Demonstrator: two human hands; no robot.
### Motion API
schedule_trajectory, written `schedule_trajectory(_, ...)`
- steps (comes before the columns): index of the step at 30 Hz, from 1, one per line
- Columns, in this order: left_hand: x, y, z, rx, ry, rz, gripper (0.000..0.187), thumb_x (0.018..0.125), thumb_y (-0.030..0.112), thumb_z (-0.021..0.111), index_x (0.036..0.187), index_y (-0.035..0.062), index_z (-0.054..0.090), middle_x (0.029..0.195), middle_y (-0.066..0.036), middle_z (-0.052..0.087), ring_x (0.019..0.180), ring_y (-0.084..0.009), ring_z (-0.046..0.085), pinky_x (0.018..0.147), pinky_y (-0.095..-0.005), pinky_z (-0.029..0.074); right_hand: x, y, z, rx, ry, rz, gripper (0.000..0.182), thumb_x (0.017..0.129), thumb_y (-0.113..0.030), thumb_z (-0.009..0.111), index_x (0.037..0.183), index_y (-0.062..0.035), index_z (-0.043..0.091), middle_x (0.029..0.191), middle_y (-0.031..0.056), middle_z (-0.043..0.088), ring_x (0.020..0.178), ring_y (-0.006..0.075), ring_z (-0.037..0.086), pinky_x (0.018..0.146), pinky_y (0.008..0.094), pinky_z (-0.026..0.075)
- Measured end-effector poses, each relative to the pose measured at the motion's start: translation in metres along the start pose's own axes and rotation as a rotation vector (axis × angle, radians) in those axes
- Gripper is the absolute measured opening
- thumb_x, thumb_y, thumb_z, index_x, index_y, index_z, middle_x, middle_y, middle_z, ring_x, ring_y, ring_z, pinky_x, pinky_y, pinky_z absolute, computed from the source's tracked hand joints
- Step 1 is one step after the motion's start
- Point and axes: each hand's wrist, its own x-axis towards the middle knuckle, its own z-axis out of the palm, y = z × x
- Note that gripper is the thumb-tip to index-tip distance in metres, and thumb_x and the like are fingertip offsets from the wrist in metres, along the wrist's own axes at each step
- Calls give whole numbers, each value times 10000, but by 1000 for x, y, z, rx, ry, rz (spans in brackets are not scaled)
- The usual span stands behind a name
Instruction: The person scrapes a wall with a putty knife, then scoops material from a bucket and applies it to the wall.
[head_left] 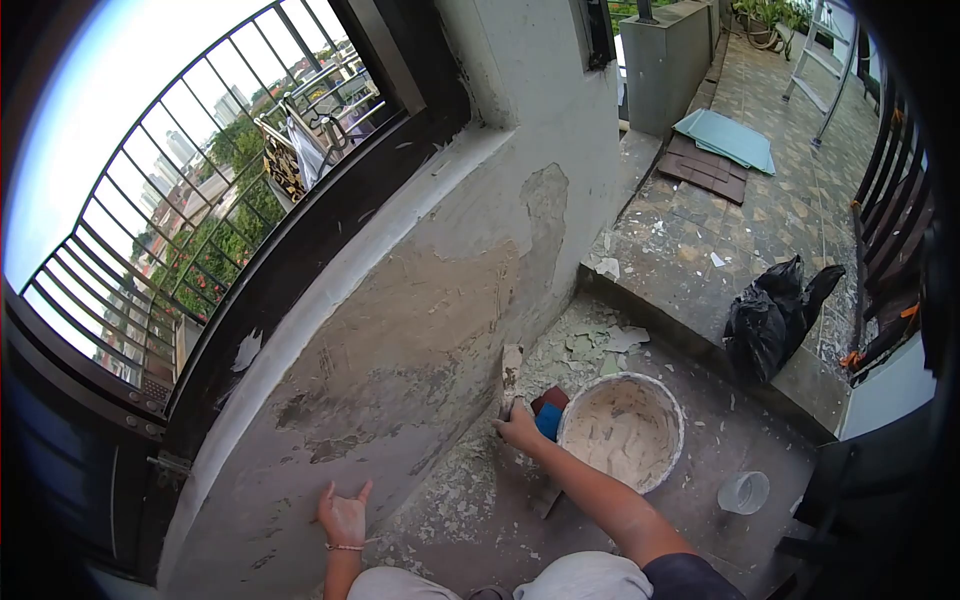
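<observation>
My right hand (518, 428) is closed around a putty knife (511, 372), its blade pointing up and smeared with pale plaster, close to the foot of the wall. Low at the wall, my left hand (345, 515) is open, thumb and fingers apart, palm whitish with dust. The wall (410, 300) has a large bare brownish patch with rough, peeling edges. A round bucket (683, 425) of beige plaster stands right of my right forearm. Between hand and bucket lie a blue piece (547, 421) and a maroon piece (552, 398).
Paint flakes (590, 350) litter the floor along the wall. A clear plastic cup (743, 493) stands right of the bucket. On the raised step are a black plastic bag (775, 320), light-blue sheets (727, 138) and brown boards (703, 170). Farther back stands a ladder (824, 65).
</observation>
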Motion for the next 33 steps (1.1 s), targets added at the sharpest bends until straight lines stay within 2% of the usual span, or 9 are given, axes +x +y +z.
schedule_trajectory(5,-3,1,5,-1,-2,-17,444,865,250,527,1239,65,373,1324,-99,355,1253,-256,318,1028,-583,254,-15,-82,-60,324,353,-242,348,865,-167,594,1098,25,421,924,161,587,817,264,572,744,356,448)
schedule_trajectory(7,-3,2,6,2,9,-21,454,866,246,528,1250,66,365,1330,-98,347,1256,-258,313,1027,-581,256,2,-99,-83,443,325,-318,309,873,-162,590,1078,12,438,860,155,562,778,275,537,713,354,429)
schedule_trajectory(10,-2,4,4,10,23,-15,468,867,243,529,1262,67,353,1336,-98,336,1256,-263,310,1024,-578,261,3,-135,-129,75,478,-454,300,842,-198,603,1008,-2,449,859,224,553,853,388,527,734,431,413)
schedule_trajectory(16,-1,1,-1,-1,-3,-24,485,867,239,533,1271,58,336,1339,-106,319,1250,-271,309,1023,-566,271,37,-147,-194,-521,517,-480,149,700,-80,605,809,-6,535,850,149,578,880,341,518,733,414,445)
schedule_trajectory(19,1,0,-1,-18,31,-28,500,862,222,541,1281,62,320,1340,-109,309,1247,-259,306,1023,-566,270,53,-155,-199,-669,460,-440,106,675,-53,591,770,-17,560,861,110,599,907,314,525,749,402,476)
schedule_trajectory(22,1,0,0,-53,78,-36,523,855,190,556,1295,70,299,1335,-115,301,1241,-251,307,1017,-573,274,71,-151,-196,-718,499,-481,117,669,-82,615,766,-18,602,791,151,581,877,330,542,750,421,478)
schedule_trajectory(25,-1,0,4,-56,84,-29,536,851,190,559,1296,57,291,1336,-129,295,1245,-269,301,1019,-571,278,81,-150,-191,-750,481,-191,123,693,-95,626,795,-31,652,840,180,582,915,337,555,771,413,498)
schedule_trajectory(31,-2,0,1,-68,71,-35,560,850,187,553,1308,31,270,1350,-140,279,1264,-278,285,1032,-577,268,89,-123,-202,-740,457,2,139,695,-112,647,808,-35,672,933,229,553,887,379,581,765,433,511)
schedule_trajectory(33,-2,1,4,-64,50,-22,562,850,189,550,1309,27,269,1351,-142,281,1266,-281,286,1036,-579,262,81,-116,-208,-654,461,96,158,700,-100,662,833,-16,680,919,218,610,886,354,615,791,412,510)
